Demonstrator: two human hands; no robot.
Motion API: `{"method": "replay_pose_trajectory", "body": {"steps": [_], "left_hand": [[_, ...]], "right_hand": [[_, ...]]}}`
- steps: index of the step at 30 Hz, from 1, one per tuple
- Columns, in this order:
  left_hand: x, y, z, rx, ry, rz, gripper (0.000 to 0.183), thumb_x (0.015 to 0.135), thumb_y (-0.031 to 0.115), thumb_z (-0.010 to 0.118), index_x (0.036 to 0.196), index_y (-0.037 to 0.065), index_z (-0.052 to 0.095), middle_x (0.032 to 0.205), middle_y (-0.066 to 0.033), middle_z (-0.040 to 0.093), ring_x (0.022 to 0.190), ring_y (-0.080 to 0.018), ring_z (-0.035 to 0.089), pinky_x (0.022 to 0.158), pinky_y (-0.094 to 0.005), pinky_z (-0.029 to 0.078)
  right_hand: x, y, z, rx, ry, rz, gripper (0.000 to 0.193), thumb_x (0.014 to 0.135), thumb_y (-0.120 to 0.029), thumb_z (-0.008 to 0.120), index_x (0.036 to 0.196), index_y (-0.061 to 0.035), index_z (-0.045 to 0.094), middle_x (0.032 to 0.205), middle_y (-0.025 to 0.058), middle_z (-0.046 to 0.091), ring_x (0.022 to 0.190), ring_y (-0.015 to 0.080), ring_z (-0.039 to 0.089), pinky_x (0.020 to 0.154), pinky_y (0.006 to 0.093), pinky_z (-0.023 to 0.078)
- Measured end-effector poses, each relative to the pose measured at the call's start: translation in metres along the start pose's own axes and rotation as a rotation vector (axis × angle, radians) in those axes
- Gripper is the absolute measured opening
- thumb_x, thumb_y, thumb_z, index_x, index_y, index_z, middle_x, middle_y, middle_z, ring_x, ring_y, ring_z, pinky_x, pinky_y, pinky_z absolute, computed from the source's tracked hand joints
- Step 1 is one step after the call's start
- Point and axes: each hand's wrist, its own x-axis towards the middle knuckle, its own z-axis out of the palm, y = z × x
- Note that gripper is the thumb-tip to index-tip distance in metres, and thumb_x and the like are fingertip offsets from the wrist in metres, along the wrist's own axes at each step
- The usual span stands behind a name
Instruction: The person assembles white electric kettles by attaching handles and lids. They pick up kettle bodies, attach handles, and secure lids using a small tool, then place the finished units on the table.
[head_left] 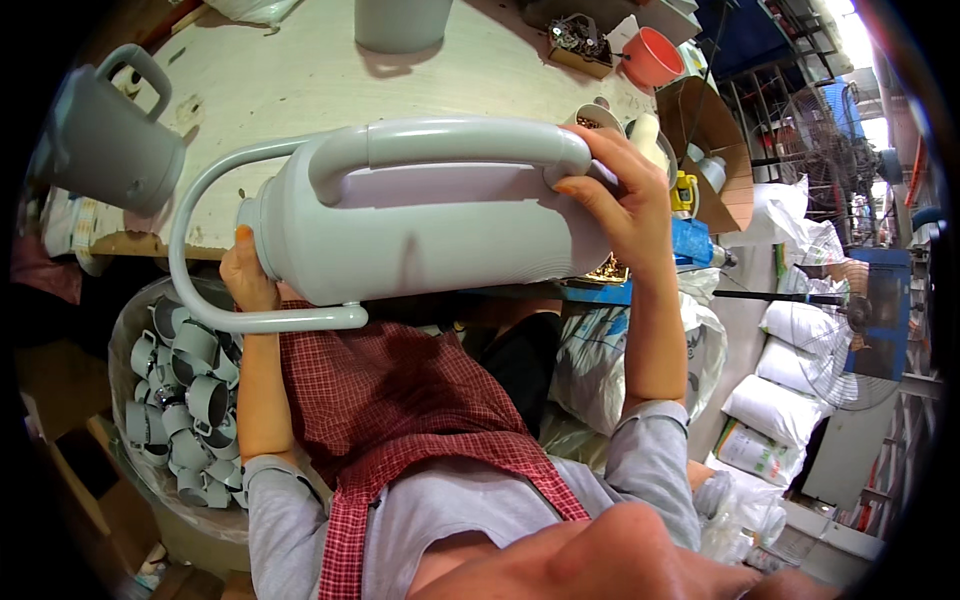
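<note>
A large pale grey thermos jug (450, 235) lies on its side in the air before me, over the table's near edge. It has a thick side handle along its upper side and a thin bail handle (180, 250) looping off its left end. My left hand (250, 275) grips the narrower neck end, its fingers mostly hidden behind the jug. At the other end my right hand (622, 190) is closed around the base and the handle's end, the thumb bent against the handle. Another grey jug (120, 135) stands on the table at the left.
The pale table (270, 85) carries a grey vessel (402, 22), a small box of metal parts (580, 45), a red bowl (652, 57) and a yellow-and-blue power tool (690, 225). A lined bin of grey parts (195, 390) stands at lower left. White sacks (775, 405) and fans (825, 330) are right.
</note>
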Motion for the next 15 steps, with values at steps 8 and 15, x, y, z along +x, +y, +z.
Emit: {"method": "replay_pose_trajectory", "body": {"steps": [8, 15], "left_hand": [[0.018, -0.051, -0.028, -0.039, 0.021, -0.051, 0.025, 0.09, 0.015, 0.047, 0.071, 0.002, 0.059, 0.074, -0.0042, 0.059, 0.063, -0.013, 0.052, 0.065, -0.0275, 0.048], [0.007, -0.034, 0.004, 0.068, -0.059, -0.018, 0.026, 0.092, 0.02, 0.047, 0.079, 0.0, 0.058, 0.08, -0.0063, 0.06, 0.068, -0.0152, 0.054, 0.068, -0.0292, 0.049]], "right_hand": [[-0.014, 0.018, 0.012, -0.239, 0.164, -0.158, 0.037, 0.078, -0.022, 0.074, 0.112, -0.0083, 0.067, 0.098, 0.0102, 0.067, 0.094, 0.0295, 0.063, 0.098, 0.0456, 0.041], [-0.021, 0.031, 0.038, -0.23, 0.289, -0.154, 0.038, 0.08, -0.031, 0.071, 0.114, -0.0147, 0.067, 0.101, 0.0078, 0.068, 0.1, 0.0265, 0.062, 0.108, 0.0518, 0.03]]}}
